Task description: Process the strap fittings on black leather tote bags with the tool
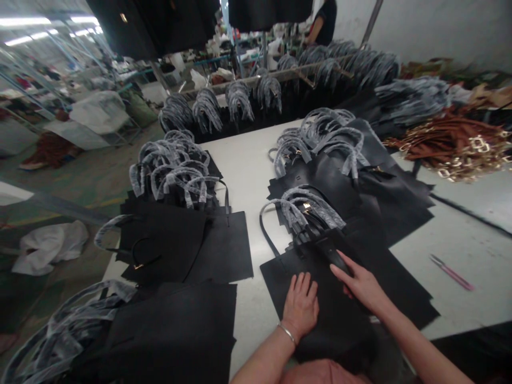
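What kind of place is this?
It looks like a workshop, probably one where bags are made. Stacks of black panels with plastic-wrapped handles lie on a big white table, and there's a heap of brown straps with gold-coloured metal fittings.

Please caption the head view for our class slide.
Left hand resting on a black bag panel, right hand holding a black strap.

Bare forearms (267,356) cross the desk's (484,256) near edge; left hand (301,304) flat, palm down; right hand (359,281) pinching, thumb opposite curled fingers.
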Action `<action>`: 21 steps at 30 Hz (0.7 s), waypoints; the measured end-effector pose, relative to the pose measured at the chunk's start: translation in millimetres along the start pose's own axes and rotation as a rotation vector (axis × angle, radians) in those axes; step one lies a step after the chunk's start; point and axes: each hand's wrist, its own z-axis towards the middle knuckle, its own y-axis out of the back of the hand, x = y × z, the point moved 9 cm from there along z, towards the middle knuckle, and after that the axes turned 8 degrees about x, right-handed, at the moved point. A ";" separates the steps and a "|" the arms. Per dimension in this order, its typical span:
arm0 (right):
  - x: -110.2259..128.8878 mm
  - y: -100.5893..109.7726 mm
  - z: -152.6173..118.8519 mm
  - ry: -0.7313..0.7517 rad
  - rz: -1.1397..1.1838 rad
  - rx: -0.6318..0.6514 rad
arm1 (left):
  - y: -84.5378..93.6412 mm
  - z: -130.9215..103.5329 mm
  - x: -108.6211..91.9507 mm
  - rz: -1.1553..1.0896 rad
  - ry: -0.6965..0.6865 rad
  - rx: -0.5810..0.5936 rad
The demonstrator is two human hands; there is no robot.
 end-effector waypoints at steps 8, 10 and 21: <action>-4.0 -33.9 2.2 -0.007 -0.083 0.236 | 1.4 -0.6 -1.3 0.033 -0.034 -0.046; -3.2 -47.5 11.1 -0.025 -0.059 0.265 | 0.9 -0.4 -1.1 0.022 -0.038 -0.039; 6.2 -63.1 11.7 -0.007 -0.056 0.341 | -9.3 -2.2 -4.9 -0.051 -0.154 -0.024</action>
